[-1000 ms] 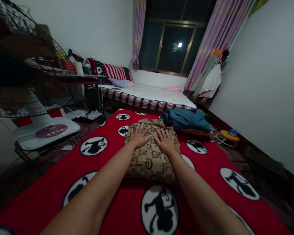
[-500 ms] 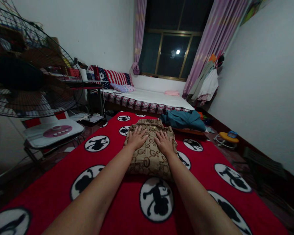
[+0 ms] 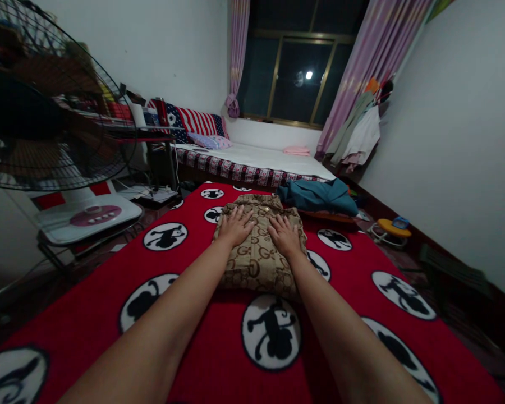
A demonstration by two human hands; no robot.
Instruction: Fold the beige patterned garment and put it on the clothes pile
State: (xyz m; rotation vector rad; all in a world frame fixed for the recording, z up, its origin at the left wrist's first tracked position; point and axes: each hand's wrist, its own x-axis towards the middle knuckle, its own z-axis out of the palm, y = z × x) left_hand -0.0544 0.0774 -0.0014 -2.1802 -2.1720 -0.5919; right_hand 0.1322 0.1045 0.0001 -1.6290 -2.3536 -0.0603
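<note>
A folded tan garment (image 3: 256, 252) with a brown letter pattern and a button near its far edge lies on the red blanket (image 3: 210, 336). My left hand (image 3: 236, 226) rests flat on its left side, fingers spread and pointing away from me. On the right side of the cloth, my right hand (image 3: 285, 234) lies flat with its fingers apart. Both palms touch the fabric, and neither hand grips it. Just beyond and to the right sits a folded teal garment (image 3: 317, 196).
A standing fan (image 3: 84, 210) is close on the left, beside a cluttered desk (image 3: 151, 134). Behind the blanket is a bed with a white top (image 3: 256, 157). A yellow stool (image 3: 391, 227) stands at right, below hanging clothes (image 3: 364, 137).
The view has tilted slightly, so the room sits a little higher in the picture. Both hands stay flat on the tan garment, which looks the same.
</note>
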